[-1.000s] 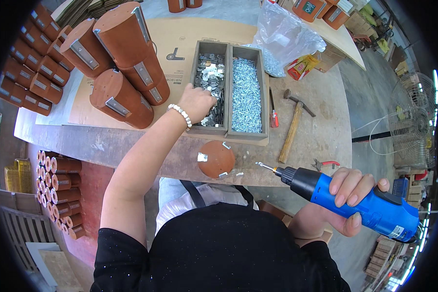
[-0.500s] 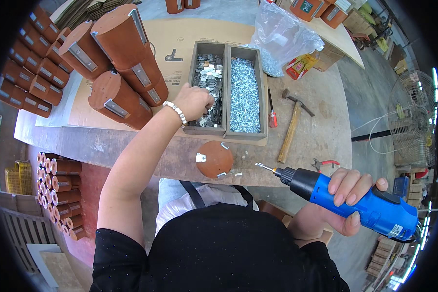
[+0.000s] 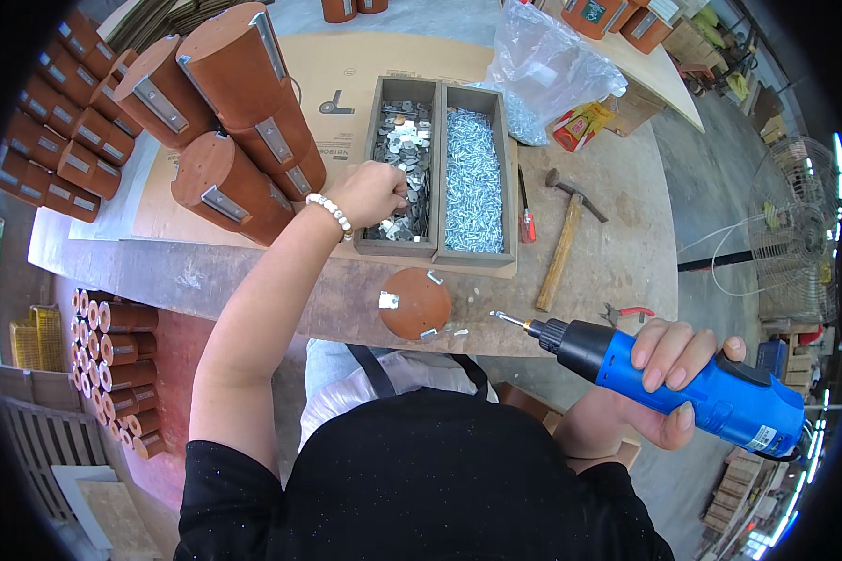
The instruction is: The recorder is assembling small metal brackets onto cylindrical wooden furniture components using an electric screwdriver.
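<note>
My left hand (image 3: 371, 194), with a white beaded bracelet at the wrist, is over the left compartment of a wooden box (image 3: 434, 251). Its fingers are curled among small flat metal plates (image 3: 405, 140); what they hold, if anything, is hidden. In my right hand (image 3: 672, 374) is a blue electric screwdriver (image 3: 711, 404), its bit pointing left. Between the hands, at the table's near edge, a round brown cylinder (image 3: 415, 304) stands on end with small metal pieces around its rim. Silvery screws (image 3: 473, 182) fill the box's right compartment.
Brown cylinders with metal strips (image 3: 243, 70) stand stacked on the table's left. Right of the box lie a red-handled screwdriver (image 3: 528, 224), a hammer (image 3: 561, 248) and red-handled pliers (image 3: 631, 311). A clear plastic bag (image 3: 552, 65) sits behind. A fan (image 3: 795, 224) stands at right.
My left hand has shifted very slightly within the compartment of plates, its fingers still curled. The right hand keeps the electric screwdriver in nearly the same place.
</note>
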Available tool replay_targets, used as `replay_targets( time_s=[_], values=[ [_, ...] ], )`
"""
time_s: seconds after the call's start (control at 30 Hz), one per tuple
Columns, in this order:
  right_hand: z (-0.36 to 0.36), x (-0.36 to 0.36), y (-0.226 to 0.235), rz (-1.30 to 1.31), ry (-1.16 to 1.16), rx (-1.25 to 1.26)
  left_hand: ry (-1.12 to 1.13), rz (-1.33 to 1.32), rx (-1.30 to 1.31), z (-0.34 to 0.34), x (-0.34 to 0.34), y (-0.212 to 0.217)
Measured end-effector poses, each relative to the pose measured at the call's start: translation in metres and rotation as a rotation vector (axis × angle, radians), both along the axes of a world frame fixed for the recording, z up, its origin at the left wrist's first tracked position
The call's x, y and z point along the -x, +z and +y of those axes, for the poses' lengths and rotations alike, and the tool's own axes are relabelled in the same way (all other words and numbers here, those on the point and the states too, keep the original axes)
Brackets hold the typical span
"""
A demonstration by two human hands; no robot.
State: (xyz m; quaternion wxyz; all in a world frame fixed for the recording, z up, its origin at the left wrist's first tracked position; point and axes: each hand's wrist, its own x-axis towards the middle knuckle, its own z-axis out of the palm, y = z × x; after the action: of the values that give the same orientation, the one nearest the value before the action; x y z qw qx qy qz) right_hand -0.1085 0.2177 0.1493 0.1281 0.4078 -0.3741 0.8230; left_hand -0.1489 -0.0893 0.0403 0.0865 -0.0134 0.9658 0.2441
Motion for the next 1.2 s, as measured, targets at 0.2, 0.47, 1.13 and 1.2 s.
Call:
replay_targets(
  time_s=[0.2, 0.47, 1.13, 1.2],
  values=[
    [-0.002, -0.002, 0.001, 0.004, 0.002, 0.004, -0.048, 0.101, 0.241, 0.007, -0.001, -0.016],
    [-0.001, -0.002, 0.0, -0.001, -0.004, -0.01, -0.17, 0.146, 0.292, 0.007, -0.01, -0.012],
    [-0.001, -0.004, 0.001, -0.015, -0.043, 0.016, 0.041, 0.207, -0.234, 0.022, -0.042, 0.021],
    [0.0, -0.002, -0.001, -0.021, -0.036, 0.025, -0.033, 0.291, -0.5, 0.039, -0.069, 0.031]
  ],
)
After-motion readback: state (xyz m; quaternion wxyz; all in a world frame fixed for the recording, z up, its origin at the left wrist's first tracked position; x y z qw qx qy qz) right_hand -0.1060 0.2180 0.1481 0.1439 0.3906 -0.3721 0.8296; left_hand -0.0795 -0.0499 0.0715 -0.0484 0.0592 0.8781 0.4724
